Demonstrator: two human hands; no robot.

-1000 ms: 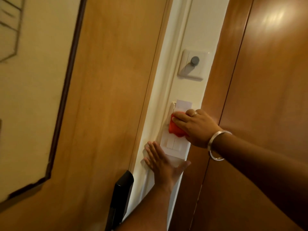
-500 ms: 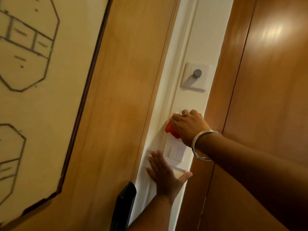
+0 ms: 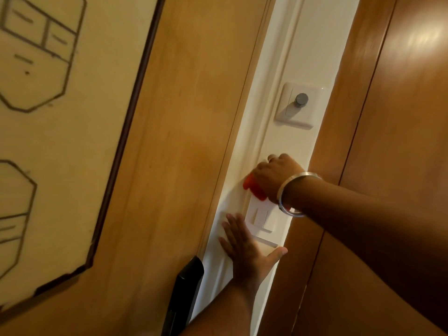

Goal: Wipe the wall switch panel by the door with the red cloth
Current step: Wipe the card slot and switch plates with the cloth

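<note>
Pressing the bunched red cloth (image 3: 254,189) in closed right hand (image 3: 274,178) on white plastic switch panel (image 3: 260,215), left hand (image 3: 244,246) spread flat below, risking flipping a rocker.

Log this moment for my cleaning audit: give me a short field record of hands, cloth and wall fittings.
right hand: presses the red cloth on the upper part of the switch panel
left hand: flat on the white wall, fingers spread, just below the panel
bracelet: metal, on the right wrist
dial plate: higher on the wall, untouched
door: wooden, left of the panel
</note>
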